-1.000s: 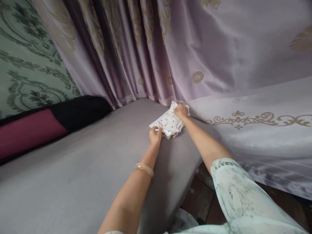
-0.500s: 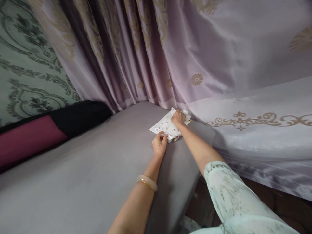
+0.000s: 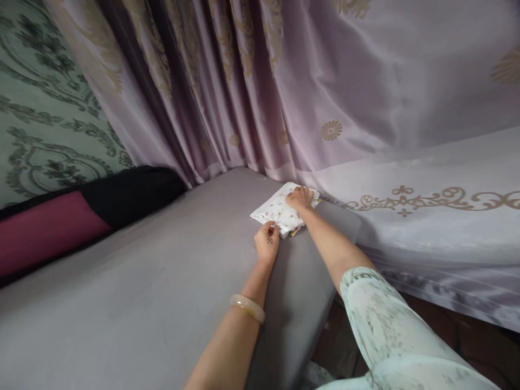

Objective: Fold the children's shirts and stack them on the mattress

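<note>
A folded white cloth (image 3: 274,208) with a small coloured print lies at the far corner of the grey mattress (image 3: 170,271). Layers with yellow, red and green bits show under its right and near edges; I cannot make out what they are. My left hand (image 3: 267,241) pinches the cloth's near edge between thumb and fingers. Across the top, toward the right side, my right hand (image 3: 300,199) rests palm down with its fingers spread on the fabric. A pale bangle (image 3: 247,307) circles my left forearm.
Shiny mauve curtains (image 3: 300,108) hang along the far and right sides, touching the mattress. A black and maroon bolster (image 3: 134,195) lies at the left against the green patterned wall (image 3: 52,108). Dark floor (image 3: 339,336) shows below the mattress's right edge.
My right hand has gone from bunched fingers to a flatter, spread pose on the cloth. The cloth's top looks smoother. My left hand stays at the near edge.
</note>
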### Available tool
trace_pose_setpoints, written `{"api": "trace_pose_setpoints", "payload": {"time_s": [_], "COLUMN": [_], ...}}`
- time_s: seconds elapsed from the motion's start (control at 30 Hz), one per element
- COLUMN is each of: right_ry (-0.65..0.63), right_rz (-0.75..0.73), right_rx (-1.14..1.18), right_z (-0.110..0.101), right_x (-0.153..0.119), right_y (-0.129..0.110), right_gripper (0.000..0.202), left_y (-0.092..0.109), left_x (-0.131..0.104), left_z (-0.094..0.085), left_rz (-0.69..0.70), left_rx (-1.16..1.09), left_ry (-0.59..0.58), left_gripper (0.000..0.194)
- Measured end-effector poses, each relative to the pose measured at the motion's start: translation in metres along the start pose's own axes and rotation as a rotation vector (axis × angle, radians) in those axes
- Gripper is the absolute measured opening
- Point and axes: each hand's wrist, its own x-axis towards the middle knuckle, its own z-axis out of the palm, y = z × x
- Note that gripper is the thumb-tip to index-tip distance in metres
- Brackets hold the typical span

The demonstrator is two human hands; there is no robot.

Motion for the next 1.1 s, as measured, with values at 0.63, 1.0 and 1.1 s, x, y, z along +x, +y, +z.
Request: {"api": "trace_pose_setpoints", "payload": {"time_s": [0.63, 1.0, 1.1], "right_ry": [-0.175, -0.151, -0.182], "right_rz": [-0.504, -0.471, -0.468], "right_rx": [-0.035, -0.117, -0.136], "right_z": [-0.002, 0.009, 0.007], "right_x": [-0.084, -0.088, -0.085], "right_y": [-0.044, -0.049, -0.048], "right_gripper": [0.057, 0.057, 0.056], "left_y": [-0.015, -0.024, -0.028], "left_x": [0.008, -0.014, -0.023], "left_z": [-0.019, -0.083, -0.104], "left_rz": [-0.303, -0.487, -0.486], "left_rx": [-0.740, -0.658, -0.551], "left_ry": [0.191, -0.004, -0.050], "left_gripper": [0.015, 0.011, 0.005]}}
